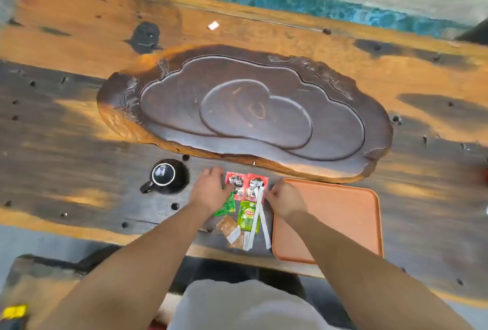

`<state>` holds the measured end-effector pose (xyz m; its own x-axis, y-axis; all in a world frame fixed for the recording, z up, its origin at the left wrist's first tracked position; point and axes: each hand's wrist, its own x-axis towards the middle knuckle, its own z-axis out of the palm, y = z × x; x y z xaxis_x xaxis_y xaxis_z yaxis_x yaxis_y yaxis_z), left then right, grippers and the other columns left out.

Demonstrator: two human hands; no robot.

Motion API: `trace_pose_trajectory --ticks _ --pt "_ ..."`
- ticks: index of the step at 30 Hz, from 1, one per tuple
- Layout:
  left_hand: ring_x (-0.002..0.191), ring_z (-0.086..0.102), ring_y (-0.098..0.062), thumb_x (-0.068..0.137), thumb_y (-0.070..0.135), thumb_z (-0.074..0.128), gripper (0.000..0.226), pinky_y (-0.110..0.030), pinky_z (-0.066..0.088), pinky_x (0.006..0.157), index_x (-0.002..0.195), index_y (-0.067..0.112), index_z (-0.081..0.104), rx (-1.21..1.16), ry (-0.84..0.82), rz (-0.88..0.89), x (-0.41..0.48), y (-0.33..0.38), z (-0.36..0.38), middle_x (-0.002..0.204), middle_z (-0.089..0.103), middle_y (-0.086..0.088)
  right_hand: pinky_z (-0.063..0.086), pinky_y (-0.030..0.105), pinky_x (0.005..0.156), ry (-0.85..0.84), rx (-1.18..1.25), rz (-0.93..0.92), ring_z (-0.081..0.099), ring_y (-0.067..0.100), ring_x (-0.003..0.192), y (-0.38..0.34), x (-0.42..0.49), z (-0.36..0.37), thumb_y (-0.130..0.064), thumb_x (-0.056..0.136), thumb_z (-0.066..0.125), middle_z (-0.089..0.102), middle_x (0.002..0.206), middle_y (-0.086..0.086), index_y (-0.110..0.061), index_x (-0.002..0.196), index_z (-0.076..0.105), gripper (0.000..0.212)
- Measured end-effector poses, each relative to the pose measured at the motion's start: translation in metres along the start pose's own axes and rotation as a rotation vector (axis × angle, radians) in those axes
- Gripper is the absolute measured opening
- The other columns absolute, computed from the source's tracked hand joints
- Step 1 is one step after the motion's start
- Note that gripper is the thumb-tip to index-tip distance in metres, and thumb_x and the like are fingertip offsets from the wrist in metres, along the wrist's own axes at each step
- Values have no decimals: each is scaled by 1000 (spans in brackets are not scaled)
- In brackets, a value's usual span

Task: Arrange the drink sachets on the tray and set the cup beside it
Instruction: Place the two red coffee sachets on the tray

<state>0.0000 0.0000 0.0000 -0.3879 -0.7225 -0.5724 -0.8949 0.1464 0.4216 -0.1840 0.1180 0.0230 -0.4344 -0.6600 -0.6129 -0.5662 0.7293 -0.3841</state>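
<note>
Sachets (244, 205) piled on the bench (79, 129) between black cup (166, 176) and empty orange tray (340, 213), big carved wooden slab (245, 110) behind, left hand (211, 188) flat on the red ones, right hand (284, 201) curled at pile's edge, grip on anything unclear

Person, head view: bare forearms, light grey garment.
Left hand (210, 189) and right hand (286, 201) carry no gloves, rings, watch or wristbands. Both forearms are uncovered up to the near frame edge; no sleeve cuff shows. A pale grey fabric garment (245, 306), plain and unmarked, fills the near centre between the arms. Fingers (211, 172) are blurred; nails indistinct.
</note>
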Motion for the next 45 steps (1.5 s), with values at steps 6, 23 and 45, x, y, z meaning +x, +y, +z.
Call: trace_pose_trajectory --ticks 6,23,45 --pt "118 45 -26 82 54 69 61 -43 45 99 133 25 50 277 73 211 15 1 2 130 49 -3 50 35 77 41 -100 165 63 32 101 -40 11 6 -54 90 61 66 108 13 -7 110 63 51" --pt "73 53 -21 74 8 75 52 -36 33 60 87 34 32 -126 -31 78 26 -5 -9 74 57 4 40 46 93 194 23 312 49 38 117 -63 25 38 -38 78 79 64 114 15 -14 103 41 51" --pt "82 71 -7 94 5 65 25 -22 53 73 98 30 65 -760 -68 99 -12 18 -21 87 76 7 50 38 76 379 848 96 61 21 79 8 -14 -3 -6 94 66 67 87 21 -13 90 59 11"
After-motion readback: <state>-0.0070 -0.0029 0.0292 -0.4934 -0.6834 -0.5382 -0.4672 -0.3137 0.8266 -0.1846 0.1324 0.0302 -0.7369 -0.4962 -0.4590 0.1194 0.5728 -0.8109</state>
